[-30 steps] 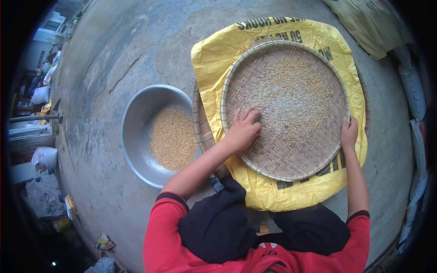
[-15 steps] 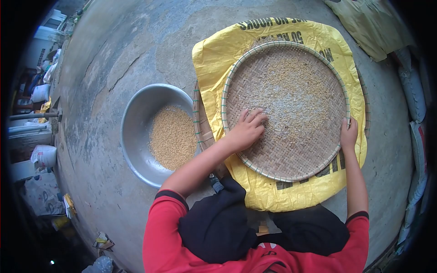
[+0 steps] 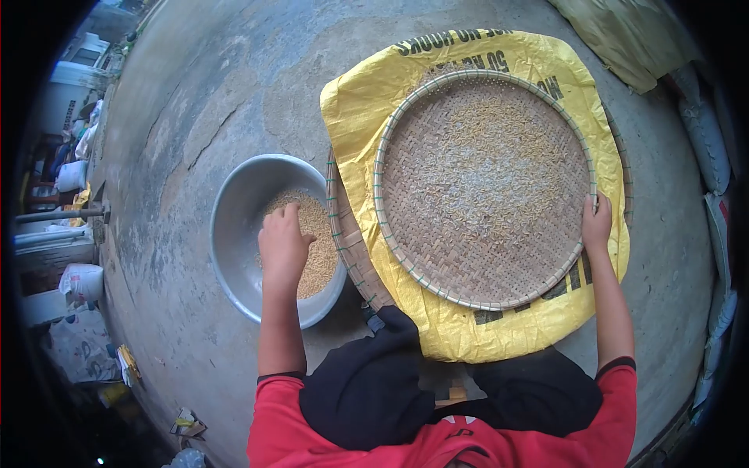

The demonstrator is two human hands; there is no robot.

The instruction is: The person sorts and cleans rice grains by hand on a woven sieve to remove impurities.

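My left hand (image 3: 284,240) is above the metal basin (image 3: 234,234), over the unhusked grain (image 3: 318,269) heaped in it. Its thumb stands apart from the fingers, and I see nothing held in it. With my right hand (image 3: 597,222) I grip the right rim of a round woven winnowing tray (image 3: 421,257). Across the tray's middle and upper part lies a thin spread of grain (image 3: 507,168), golden with whitish bits mixed in. The tray rests over a yellow sack (image 3: 359,101) with black printing.
Another woven tray (image 3: 355,253) shows its edge beneath the sack, next to the basin. Filled sacks (image 3: 702,140) line the right side, with a tan sheet (image 3: 624,39) at the upper right. Buckets (image 3: 82,278) and clutter stand at the left, on concrete floor (image 3: 172,312).
My left hand has left the winnowing tray and moved left to above the basin. My right hand keeps its hold on the rim. The view has shifted slightly.
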